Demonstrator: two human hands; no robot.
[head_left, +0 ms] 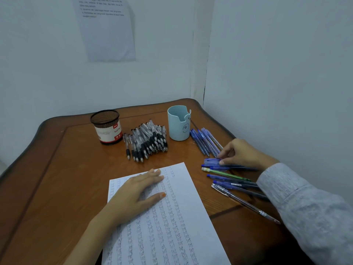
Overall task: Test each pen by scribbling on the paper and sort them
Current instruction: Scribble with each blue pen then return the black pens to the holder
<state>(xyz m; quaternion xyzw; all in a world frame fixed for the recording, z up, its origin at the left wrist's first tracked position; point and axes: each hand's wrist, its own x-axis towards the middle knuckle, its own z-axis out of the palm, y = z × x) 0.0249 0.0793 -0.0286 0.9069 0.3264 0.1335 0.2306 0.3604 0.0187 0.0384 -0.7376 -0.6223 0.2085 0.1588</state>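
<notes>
L hand [137, 192] flat, R hand [242, 153] pinches pen [211, 161]

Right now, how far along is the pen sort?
Looks done: black pens piled by the mesh holder, a row of blue pens beside the blue cup, paper full of marks. In hand: right hand pinches a blue pen; left hand lies flat on the paper. Left: the loose pens near it, including the green pen.

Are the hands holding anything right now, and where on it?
The right hand pinches a blue pen by its barrel, fingertips and thumb on it. The left hand holds nothing; it lies flat on the paper.
</notes>
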